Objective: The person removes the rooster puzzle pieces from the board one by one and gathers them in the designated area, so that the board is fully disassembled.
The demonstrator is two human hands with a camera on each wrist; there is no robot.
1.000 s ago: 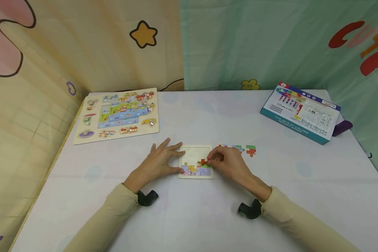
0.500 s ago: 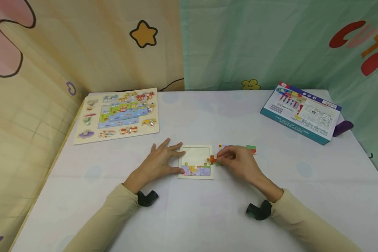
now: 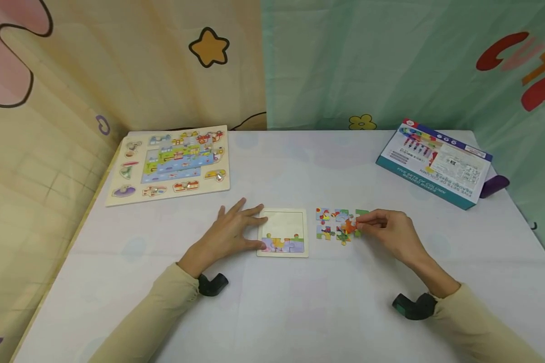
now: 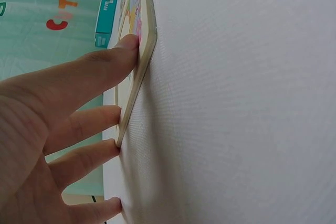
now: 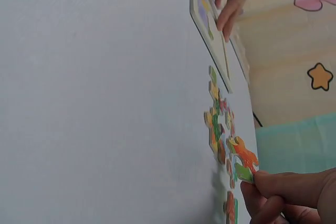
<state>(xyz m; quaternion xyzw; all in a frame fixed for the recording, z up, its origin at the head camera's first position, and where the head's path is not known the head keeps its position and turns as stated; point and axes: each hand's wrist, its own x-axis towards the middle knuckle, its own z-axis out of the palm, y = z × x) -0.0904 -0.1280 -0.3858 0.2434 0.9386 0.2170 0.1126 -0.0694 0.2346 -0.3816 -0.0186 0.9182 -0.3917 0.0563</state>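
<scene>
A small wooden puzzle tray (image 3: 283,254) lies flat, with a row of joined purple and yellow pieces (image 3: 282,245) along its near side. My left hand (image 3: 225,233) is spread at its left side. Its thumb rests on the tray's near-left corner, and straight fingers touch the left edge. To the right, my right hand (image 3: 390,233) pinches an orange and green puzzle piece (image 5: 245,156) between thumb and fingers. That piece is held above several loose puzzle pieces (image 3: 324,232), hiding some of them in the head view.
A larger wooden picture puzzle board (image 3: 168,189) lies at the back left. At the back right stands a teal and white box (image 3: 436,164), with a dark purple object (image 3: 495,186) beside it. Curtains (image 3: 372,60) hang behind the white table (image 3: 272,312).
My right hand has moved right, from over the tray to over the loose pieces, still pinching the orange and green puzzle piece. The left hand has stayed in place.
</scene>
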